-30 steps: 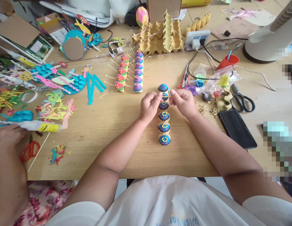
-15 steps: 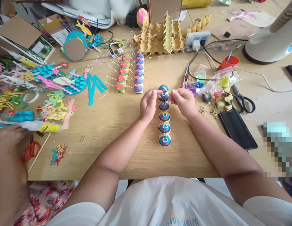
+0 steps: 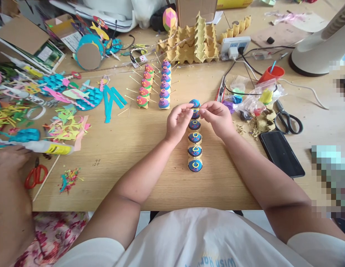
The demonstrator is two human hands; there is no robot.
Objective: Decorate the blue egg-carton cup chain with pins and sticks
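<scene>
Between my fingertips a thin yellow strip of clay (image 3: 196, 109) is stretched nearly level over the far part of a blue egg-carton row (image 3: 195, 138). My left hand (image 3: 179, 121) pinches its left end, and my right hand (image 3: 217, 118) pinches the other. The row's bumps are covered in blue with dark edges and small red marks. Yellow rings lie on the nearer bumps; the farthest bump (image 3: 194, 103) is partly hidden behind my fingers. Farther off to the left stand a red-and-green row (image 3: 145, 86) and a purple-and-blue row (image 3: 165, 84), both with thin pins sticking out.
Right of my hands lie a utility knife (image 3: 221, 89), bagged clay (image 3: 265, 96), black scissors (image 3: 288, 120) and a phone (image 3: 282, 154). Egg cartons (image 3: 186, 46) and a power strip (image 3: 235, 47) are behind. At left, another person's arm (image 3: 12, 196) rests near red scissors (image 3: 35, 176) and paper scraps.
The yellow strip, slanted across the far bump before, is now drawn out level between both hands. My left fingers have turned slightly. The view has shifted a little.
</scene>
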